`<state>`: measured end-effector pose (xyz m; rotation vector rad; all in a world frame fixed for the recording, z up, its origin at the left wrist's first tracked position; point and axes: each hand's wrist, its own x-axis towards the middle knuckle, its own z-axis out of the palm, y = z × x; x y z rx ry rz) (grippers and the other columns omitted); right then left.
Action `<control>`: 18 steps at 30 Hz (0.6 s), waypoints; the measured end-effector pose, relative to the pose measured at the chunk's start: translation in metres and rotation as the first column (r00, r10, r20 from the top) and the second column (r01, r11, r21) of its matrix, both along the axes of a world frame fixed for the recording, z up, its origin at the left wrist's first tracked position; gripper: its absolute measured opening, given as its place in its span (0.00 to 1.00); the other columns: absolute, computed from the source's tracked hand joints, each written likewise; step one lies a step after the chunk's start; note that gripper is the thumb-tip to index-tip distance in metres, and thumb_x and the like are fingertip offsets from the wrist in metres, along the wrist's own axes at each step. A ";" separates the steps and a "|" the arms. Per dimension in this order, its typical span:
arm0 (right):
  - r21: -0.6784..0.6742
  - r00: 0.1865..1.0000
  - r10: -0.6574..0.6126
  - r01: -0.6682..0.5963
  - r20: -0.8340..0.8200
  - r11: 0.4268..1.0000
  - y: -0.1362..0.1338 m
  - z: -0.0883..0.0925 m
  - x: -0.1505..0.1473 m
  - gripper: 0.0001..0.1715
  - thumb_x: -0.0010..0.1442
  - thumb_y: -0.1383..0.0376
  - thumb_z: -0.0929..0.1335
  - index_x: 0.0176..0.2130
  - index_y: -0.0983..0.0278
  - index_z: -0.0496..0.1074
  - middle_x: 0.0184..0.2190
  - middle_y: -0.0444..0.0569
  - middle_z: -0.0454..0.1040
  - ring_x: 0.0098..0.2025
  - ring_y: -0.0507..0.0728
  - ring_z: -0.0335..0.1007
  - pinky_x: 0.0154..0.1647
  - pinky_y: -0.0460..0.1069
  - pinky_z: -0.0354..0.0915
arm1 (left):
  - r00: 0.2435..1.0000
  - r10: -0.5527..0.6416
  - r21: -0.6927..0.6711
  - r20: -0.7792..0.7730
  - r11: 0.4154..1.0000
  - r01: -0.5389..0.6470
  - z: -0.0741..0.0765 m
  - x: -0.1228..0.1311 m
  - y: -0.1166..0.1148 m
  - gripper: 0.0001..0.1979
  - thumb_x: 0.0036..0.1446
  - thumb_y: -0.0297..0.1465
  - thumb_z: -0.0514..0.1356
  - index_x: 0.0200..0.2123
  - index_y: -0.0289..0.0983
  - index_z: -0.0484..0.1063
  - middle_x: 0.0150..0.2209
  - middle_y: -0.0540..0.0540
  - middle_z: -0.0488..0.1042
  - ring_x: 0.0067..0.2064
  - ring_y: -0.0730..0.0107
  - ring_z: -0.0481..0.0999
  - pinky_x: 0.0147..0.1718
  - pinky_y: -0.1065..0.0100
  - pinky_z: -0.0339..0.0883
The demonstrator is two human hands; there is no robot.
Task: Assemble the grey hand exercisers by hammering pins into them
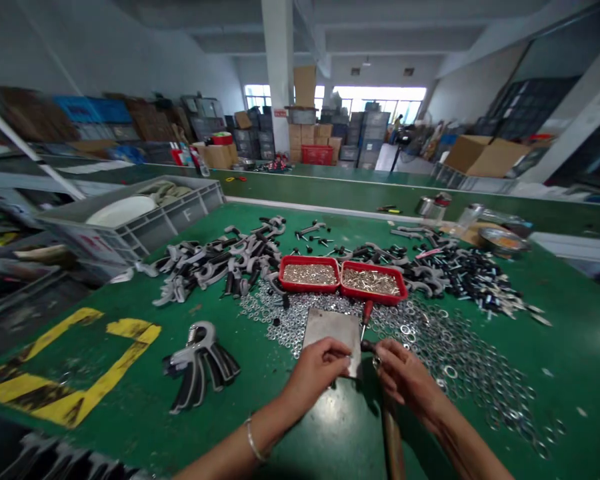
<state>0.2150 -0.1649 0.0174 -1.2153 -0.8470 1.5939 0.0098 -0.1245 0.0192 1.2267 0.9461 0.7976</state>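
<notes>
Head view: left hand [320,371] fingers grasp the near edge of a flat grey metal plate [331,329] lying on the green tabletop [145,427] among silver washers [460,360]. Right hand [406,375] fingers curl closed just beside it; whether they grasp anything cannot be told.

Green table [130,400] (yellow-black striped marking [55,373]), two red trays [343,267], grey plate [330,328].

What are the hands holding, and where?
Left hand pinches the flat grey metal plate at its near edge; right hand pinches a small dark piece, too blurred to identify.
</notes>
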 end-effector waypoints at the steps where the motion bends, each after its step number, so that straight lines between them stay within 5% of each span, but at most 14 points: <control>1: -0.019 0.998 0.015 -0.017 -0.055 1.000 -0.003 0.001 -0.011 0.17 0.61 0.52 0.70 0.37 0.60 0.64 0.17 0.33 0.60 0.14 0.43 0.44 0.10 0.37 0.45 | 0.999 0.003 -0.024 0.050 1.000 -0.002 0.000 0.008 -0.005 0.13 0.50 0.36 0.65 0.36 0.34 0.75 0.29 0.47 0.76 0.33 0.66 0.78 0.35 0.68 0.70; 9: -0.231 0.937 -0.063 -0.020 -0.344 0.973 -0.018 0.003 -0.040 0.18 0.53 0.55 0.76 0.32 0.64 0.69 0.20 0.37 0.63 0.14 0.40 0.45 0.10 0.35 0.41 | 0.977 -0.009 -0.121 0.211 0.992 0.035 0.000 -0.001 -0.021 0.16 0.46 0.37 0.70 0.34 0.31 0.77 0.29 0.45 0.78 0.30 0.70 0.76 0.34 0.69 0.69; 13: -0.325 0.925 -0.083 -0.046 -0.372 0.945 -0.023 -0.015 -0.038 0.25 0.39 0.59 0.82 0.34 0.64 0.74 0.23 0.40 0.68 0.19 0.44 0.61 0.17 0.37 0.59 | 0.991 -0.017 0.067 0.130 0.998 0.009 -0.007 -0.009 -0.025 0.11 0.51 0.36 0.68 0.33 0.33 0.79 0.30 0.44 0.78 0.32 0.68 0.76 0.36 0.67 0.70; 15: -0.262 0.958 -0.045 -0.032 -0.283 0.965 -0.026 -0.023 -0.038 0.26 0.38 0.58 0.82 0.37 0.63 0.75 0.25 0.43 0.72 0.22 0.47 0.66 0.21 0.41 0.65 | 0.998 -0.010 0.347 -0.070 0.937 0.034 -0.013 -0.014 -0.033 0.08 0.57 0.34 0.64 0.35 0.35 0.79 0.33 0.43 0.78 0.37 0.66 0.76 0.40 0.66 0.69; 18: -0.174 0.991 0.002 -0.025 -0.133 0.984 -0.030 -0.023 -0.037 0.23 0.44 0.52 0.79 0.35 0.61 0.74 0.18 0.40 0.69 0.16 0.48 0.62 0.17 0.42 0.61 | 0.928 -0.029 0.644 -0.371 0.712 0.280 -0.019 -0.025 -0.046 0.09 0.63 0.30 0.57 0.43 0.37 0.77 0.38 0.42 0.78 0.44 0.64 0.75 0.46 0.66 0.68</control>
